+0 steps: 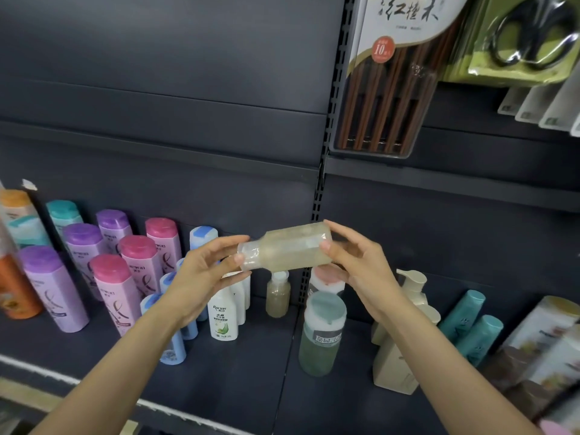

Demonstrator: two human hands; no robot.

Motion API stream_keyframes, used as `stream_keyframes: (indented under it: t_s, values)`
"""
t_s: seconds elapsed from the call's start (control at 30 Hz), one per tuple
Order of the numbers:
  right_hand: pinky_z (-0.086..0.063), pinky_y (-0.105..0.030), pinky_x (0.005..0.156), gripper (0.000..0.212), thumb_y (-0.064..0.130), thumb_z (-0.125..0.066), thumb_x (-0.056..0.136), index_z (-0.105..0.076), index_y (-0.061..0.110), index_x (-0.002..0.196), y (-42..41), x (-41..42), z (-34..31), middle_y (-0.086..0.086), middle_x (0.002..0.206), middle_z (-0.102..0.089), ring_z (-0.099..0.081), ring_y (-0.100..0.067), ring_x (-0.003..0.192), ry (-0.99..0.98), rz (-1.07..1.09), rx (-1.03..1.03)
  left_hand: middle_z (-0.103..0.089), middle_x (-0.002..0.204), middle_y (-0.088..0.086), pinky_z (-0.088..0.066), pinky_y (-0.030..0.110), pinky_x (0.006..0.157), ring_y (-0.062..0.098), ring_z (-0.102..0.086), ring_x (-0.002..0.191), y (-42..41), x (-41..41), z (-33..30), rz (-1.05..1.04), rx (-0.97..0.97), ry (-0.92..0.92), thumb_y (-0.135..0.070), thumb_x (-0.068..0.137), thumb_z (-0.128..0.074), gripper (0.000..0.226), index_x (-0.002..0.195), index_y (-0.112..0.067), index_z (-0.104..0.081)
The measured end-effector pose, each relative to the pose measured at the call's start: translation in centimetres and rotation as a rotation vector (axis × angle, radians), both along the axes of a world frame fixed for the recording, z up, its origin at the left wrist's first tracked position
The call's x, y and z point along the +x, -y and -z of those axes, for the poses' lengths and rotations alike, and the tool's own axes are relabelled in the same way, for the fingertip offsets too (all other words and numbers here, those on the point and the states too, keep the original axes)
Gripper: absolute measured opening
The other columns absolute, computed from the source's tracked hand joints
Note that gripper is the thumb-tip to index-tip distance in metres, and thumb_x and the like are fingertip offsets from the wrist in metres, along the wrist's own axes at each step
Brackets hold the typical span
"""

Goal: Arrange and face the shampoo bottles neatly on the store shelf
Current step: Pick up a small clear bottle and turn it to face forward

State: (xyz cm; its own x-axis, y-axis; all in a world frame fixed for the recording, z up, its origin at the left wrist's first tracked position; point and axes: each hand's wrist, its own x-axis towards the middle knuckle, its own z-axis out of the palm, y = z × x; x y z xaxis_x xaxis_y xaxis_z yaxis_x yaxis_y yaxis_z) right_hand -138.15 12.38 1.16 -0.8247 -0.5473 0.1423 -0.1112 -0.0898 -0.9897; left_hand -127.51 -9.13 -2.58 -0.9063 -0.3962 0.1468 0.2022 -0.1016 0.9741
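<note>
I hold a clear bottle of pale yellowish liquid (pixel 287 247) sideways above the dark shelf (pixel 244 368), its cap end to the left. My left hand (pixel 205 271) pinches the cap end between thumb and fingers. My right hand (pixel 354 262) grips the bottle's base. Right below it a matching small clear bottle (pixel 277 295) stands upright. On the left stand rows of purple- and pink-capped lilac bottles (pixel 131 271), blue-capped bottles (pixel 175 346) and a white green-labelled bottle (pixel 222 318).
A tall clear green bottle (pixel 320 337), cream pump bottles (pixel 398 356) and teal bottles (pixel 470 328) stand on the right. An orange bottle (pixel 12 287) is at far left. Packs of chopsticks (pixel 389 83) and scissors (pixel 527 36) hang above. A slotted upright (pixel 317 202) divides the bays.
</note>
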Motion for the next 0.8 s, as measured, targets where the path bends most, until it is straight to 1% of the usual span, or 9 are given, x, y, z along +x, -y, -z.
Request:
stream_keyframes:
  t_s: [0.1,0.2,0.37,0.43,0.5,0.6,0.67,0.73,0.8]
  values:
    - [-0.055,-0.037,0.089,0.030,0.029,-0.061,0.089,-0.063,0.017,0.117,0.1,-0.6,0.9,-0.007,0.107,-0.070,-0.069,-0.019,0.096,0.113,-0.027,0.027,-0.070,0.098,0.004,-0.056,0.023,0.073,0.018,-0.068,0.085,0.0,-0.3,-1.1,-0.058,-0.090,0.048,-0.013,0.090,-0.057,0.020,0.108,-0.011,-0.066]
    - [-0.057,-0.031,0.082,0.032,0.030,-0.058,0.091,-0.062,0.011,0.115,0.3,-0.9,1.9,-0.014,0.112,-0.067,-0.068,-0.022,0.100,0.242,-0.078,0.025,-0.069,0.096,0.010,-0.058,0.024,0.073,0.017,-0.070,0.078,0.0,-0.7,-2.3,-0.092,-0.181,0.092,-0.016,0.090,-0.058,0.017,0.102,-0.009,-0.067]
    - [-0.057,-0.032,0.083,0.037,0.014,-0.065,0.085,-0.057,0.010,0.121,0.7,-1.6,2.8,-0.014,0.116,-0.066,-0.067,-0.027,0.103,0.328,-0.124,-0.085,-0.068,0.097,0.003,-0.055,0.026,0.085,0.014,-0.066,0.090,0.1,-1.5,-3.1,-0.151,-0.309,0.137,-0.014,0.090,-0.060,0.017,0.106,-0.017,-0.066]
    - [-0.057,-0.032,0.084,0.037,0.010,-0.064,0.085,-0.055,0.010,0.121,1.0,-1.8,3.0,-0.013,0.112,-0.068,-0.066,-0.028,0.103,0.330,-0.111,-0.148,-0.069,0.101,0.001,-0.053,0.028,0.090,0.014,-0.067,0.095,0.3,-1.7,-3.1,-0.176,-0.245,0.147,-0.018,0.089,-0.063,0.020,0.108,-0.020,-0.064]
    - [-0.057,-0.030,0.083,0.036,0.010,-0.064,0.085,-0.056,0.009,0.120,1.3,-1.9,3.0,-0.011,0.110,-0.069,-0.067,-0.028,0.103,0.334,-0.105,-0.174,-0.071,0.103,0.005,-0.053,0.025,0.088,0.016,-0.069,0.095,0.4,-1.8,-3.4,-0.161,-0.193,0.159,-0.021,0.087,-0.064,0.020,0.106,-0.017,-0.067]
    - [-0.056,-0.030,0.084,0.040,0.017,-0.066,0.082,-0.058,0.009,0.121,1.4,-2.4,3.2,-0.009,0.109,-0.070,-0.067,-0.026,0.102,0.330,-0.121,-0.153,-0.071,0.095,0.011,-0.058,0.022,0.072,0.021,-0.072,0.082,0.4,-1.8,-3.9,-0.129,-0.189,0.192,-0.019,0.085,-0.067,0.012,0.095,-0.014,-0.071]
    - [-0.055,-0.028,0.087,0.038,0.019,-0.064,0.084,-0.059,0.012,0.121,1.7,-2.9,3.6,-0.007,0.110,-0.070,-0.067,-0.022,0.104,0.299,-0.133,-0.109,-0.071,0.090,0.011,-0.059,0.025,0.071,0.021,-0.072,0.075,0.5,-2.1,-4.0,-0.177,-0.188,0.203,-0.016,0.083,-0.069,0.007,0.089,-0.014,-0.071]
    - [-0.052,-0.028,0.093,0.036,0.021,-0.064,0.086,-0.060,0.015,0.122,2.0,-3.4,4.1,-0.005,0.112,-0.070,-0.066,-0.016,0.105,0.201,-0.123,0.014,-0.072,0.085,0.007,-0.059,0.029,0.075,0.020,-0.072,0.075,0.6,-2.7,-3.9,-0.244,-0.203,0.198,-0.016,0.081,-0.071,0.005,0.086,-0.016,-0.072]
    - [-0.048,-0.028,0.098,0.038,0.027,-0.067,0.085,-0.061,0.019,0.122,2.3,-4.2,4.6,-0.001,0.116,-0.067,-0.063,-0.011,0.107,0.019,-0.051,0.226,-0.071,0.078,0.006,-0.058,0.028,0.075,0.017,-0.071,0.072,0.6,-3.4,-3.4,-0.278,-0.284,0.182,-0.017,0.080,-0.073,0.004,0.081,-0.021,-0.073]
